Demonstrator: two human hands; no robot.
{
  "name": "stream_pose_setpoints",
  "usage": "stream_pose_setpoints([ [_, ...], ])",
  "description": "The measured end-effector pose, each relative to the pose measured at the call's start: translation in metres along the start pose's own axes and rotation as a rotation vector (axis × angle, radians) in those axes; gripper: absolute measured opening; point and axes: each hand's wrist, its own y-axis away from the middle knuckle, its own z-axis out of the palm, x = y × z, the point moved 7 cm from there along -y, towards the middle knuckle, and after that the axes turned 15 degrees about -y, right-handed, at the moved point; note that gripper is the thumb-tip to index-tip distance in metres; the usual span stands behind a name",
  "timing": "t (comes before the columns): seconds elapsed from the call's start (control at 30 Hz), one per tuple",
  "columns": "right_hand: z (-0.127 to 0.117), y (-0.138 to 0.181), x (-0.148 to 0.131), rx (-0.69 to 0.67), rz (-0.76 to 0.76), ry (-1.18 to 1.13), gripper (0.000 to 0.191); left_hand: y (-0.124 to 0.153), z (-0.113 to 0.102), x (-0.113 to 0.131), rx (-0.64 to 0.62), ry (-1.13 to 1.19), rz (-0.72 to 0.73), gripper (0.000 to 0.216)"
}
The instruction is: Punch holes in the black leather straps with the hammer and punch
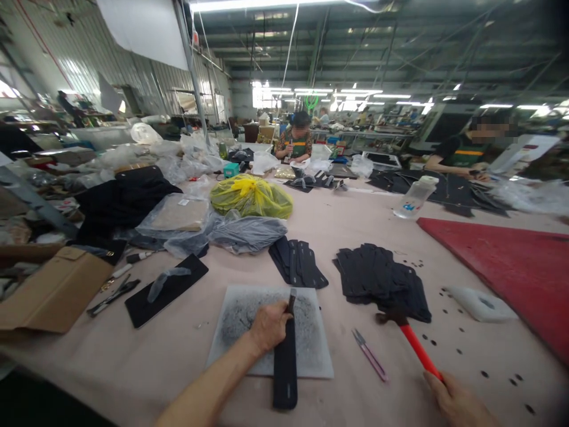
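My left hand (269, 325) is closed around a metal punch (291, 300), held upright near the far end of a black strip (285, 373). The strip lies on a worn, pale cutting board (311, 356), its near end hanging past the board's front edge. In my right hand (457, 398) is a hammer (420, 347) with a red handle, its dark head away to the right of the board. Pink-handled thread snips (371, 356) rest on the table between the board and the hammer.
Stacks of black pieces (377, 276) and more strips (300, 264) lie behind the board. A dark panel (166, 290) and a cardboard box (53, 290) are leftward. A bottle (415, 197), a red sheet (502, 267) and a white block (482, 303) stand rightward. Two people work across the table.
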Motion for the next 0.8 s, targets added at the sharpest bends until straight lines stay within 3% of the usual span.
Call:
stream_pose_setpoints([
  [0.07,0.000,0.005,-0.025,0.161,-0.148,0.176,0.047,-0.001,0.001,-0.001,-0.009,0.009,-0.008,0.013],
  [0.13,0.016,0.024,-0.080,0.268,-0.396,0.249,0.052,-0.001,0.001,-0.001,-0.018,0.008,-0.011,0.014],
  [0.17,0.033,0.036,-0.112,0.217,-0.531,0.196,0.053,-0.001,0.002,-0.001,-0.025,0.005,-0.011,0.014],
  [0.23,0.080,0.064,-0.170,-0.008,-0.732,0.085,0.055,-0.001,0.003,0.000,-0.035,0.003,-0.013,0.015],
  [0.33,0.153,0.104,-0.220,-0.442,-0.840,0.022,0.084,-0.001,0.006,-0.002,-0.040,0.027,-0.040,0.017],
  [0.43,0.184,0.119,-0.226,-0.567,-0.787,-0.003,0.098,-0.006,0.007,-0.011,-0.018,0.168,-0.121,0.016],
  [0.6,0.176,0.117,-0.219,-0.595,-0.804,-0.007,0.095,-0.015,0.001,-0.047,0.103,0.664,-0.463,0.018],
  [0.67,0.172,0.115,-0.220,-0.611,-0.802,0.005,0.097,-0.014,-0.007,-0.052,0.117,0.689,-0.468,0.018],
  [0.8,0.171,0.099,-0.233,-0.605,-0.815,0.021,0.095,0.003,-0.028,-0.042,0.126,0.460,-0.343,0.017],
])
